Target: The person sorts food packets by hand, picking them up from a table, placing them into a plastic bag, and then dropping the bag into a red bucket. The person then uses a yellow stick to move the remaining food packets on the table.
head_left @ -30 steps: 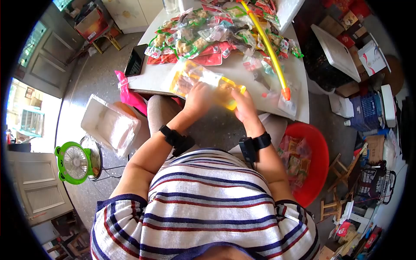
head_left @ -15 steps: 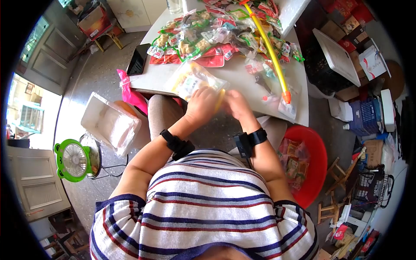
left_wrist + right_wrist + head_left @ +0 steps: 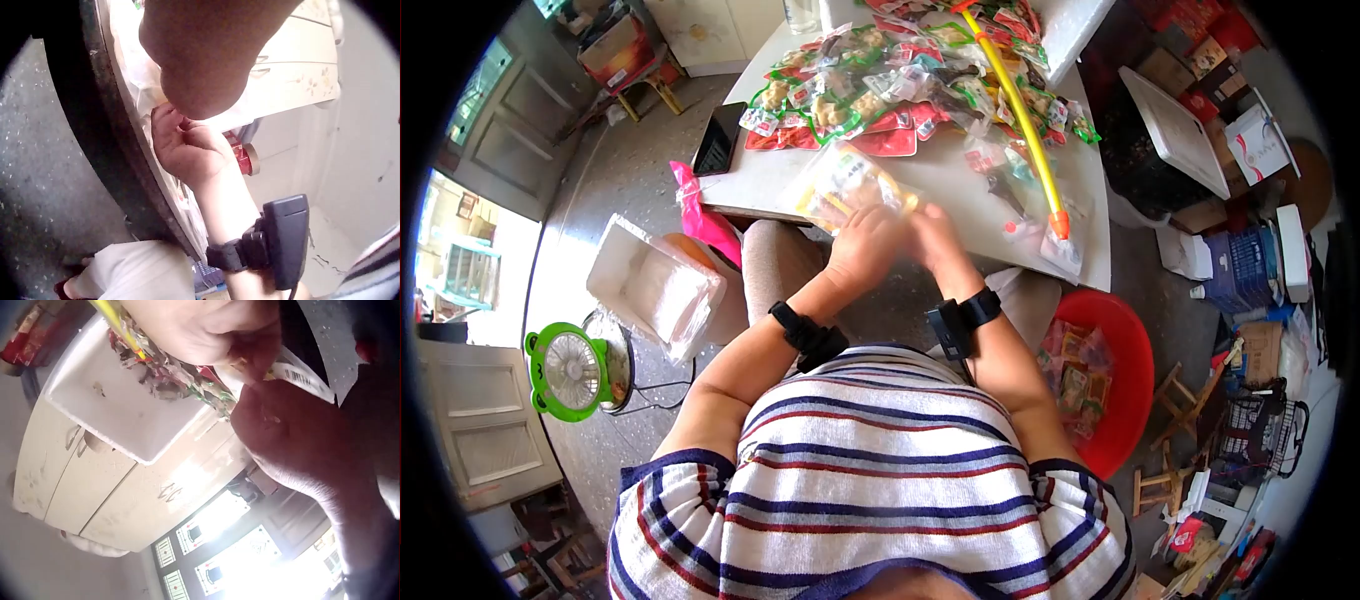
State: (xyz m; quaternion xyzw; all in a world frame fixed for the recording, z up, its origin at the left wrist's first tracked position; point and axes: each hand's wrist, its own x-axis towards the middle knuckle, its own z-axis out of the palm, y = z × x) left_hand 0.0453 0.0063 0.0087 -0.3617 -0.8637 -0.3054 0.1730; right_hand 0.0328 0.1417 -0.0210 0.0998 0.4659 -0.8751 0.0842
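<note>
A clear plastic food pouch [image 3: 840, 178] with yellow trim and a printed label lies tilted over the table's near edge. My left hand [image 3: 864, 246] grips its near side with curled fingers. Close against it, my right hand [image 3: 937, 241] pinches the pouch's right corner. In the right wrist view, both hands meet at that edge: the left hand [image 3: 290, 431] has its thumb on it, and the right hand [image 3: 209, 328] curls its fingers there. A barcode on the pouch [image 3: 300, 376] shows beyond them. The left wrist view has the pouch mostly hidden behind the hands.
Packaged foods [image 3: 850, 85] pile up on the white table [image 3: 960, 190], with a yellow tube [image 3: 1020, 110] across them. A phone [image 3: 720, 138] lies at the left edge. A red tub [image 3: 1135, 390] of packets stands lower right, a foam box [image 3: 645, 285] lower left.
The pouch has turned from its see-through yellow-edged face to its labelled face. My right hand has come left, up against my left hand; the left hand has barely moved.
</note>
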